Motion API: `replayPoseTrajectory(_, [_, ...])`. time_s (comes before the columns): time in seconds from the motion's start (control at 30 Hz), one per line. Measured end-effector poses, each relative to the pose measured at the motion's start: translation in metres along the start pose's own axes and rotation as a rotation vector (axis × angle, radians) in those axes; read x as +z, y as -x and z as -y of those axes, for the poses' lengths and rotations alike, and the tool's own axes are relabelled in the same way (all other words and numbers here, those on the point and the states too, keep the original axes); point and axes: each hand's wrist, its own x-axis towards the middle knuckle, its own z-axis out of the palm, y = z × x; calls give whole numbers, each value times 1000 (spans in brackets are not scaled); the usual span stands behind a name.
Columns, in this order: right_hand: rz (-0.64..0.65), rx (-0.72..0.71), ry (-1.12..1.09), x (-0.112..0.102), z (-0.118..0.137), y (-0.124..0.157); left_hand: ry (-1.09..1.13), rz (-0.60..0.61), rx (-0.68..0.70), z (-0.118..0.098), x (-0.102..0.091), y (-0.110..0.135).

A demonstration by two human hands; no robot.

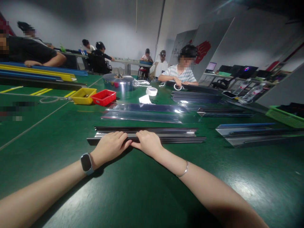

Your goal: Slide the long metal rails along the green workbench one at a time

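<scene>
A long black channel-shaped strip (180,139) with a shiny inner face lies crosswise on the green table in front of me. My left hand (110,145) grips its near edge left of the middle, fingers bent over the top. Just to the right, my right hand (149,142) is closed over the same edge, and the two thumbs nearly meet below it. Beyond the strip lie clear plastic sheets (142,117), flat and glossy. The fingertips of both hands are partly hidden behind the near edge.
Yellow bin (83,96) and red bin (104,97) stand at left behind the sheets. A tape roll (151,91) and large film roll (118,84) sit farther back. More strips (258,133) lie right, near a green basket (285,117). A co-worker (181,71) works opposite.
</scene>
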Motion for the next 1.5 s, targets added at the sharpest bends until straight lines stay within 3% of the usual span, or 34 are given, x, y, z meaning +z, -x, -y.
replayPoseTrajectory(0.23, [-65,-30,-26,4,0,1,39,-40,-48,-2,-1,1])
replayPoseTrajectory(0.7, [-14,30,-79,-3,3,-1,-7,20,-118,-3,-1,-1])
replayPoseTrajectory(1.5, [-3,-1,-80,-2,11,2,53,-15,-103,-1,-6,4])
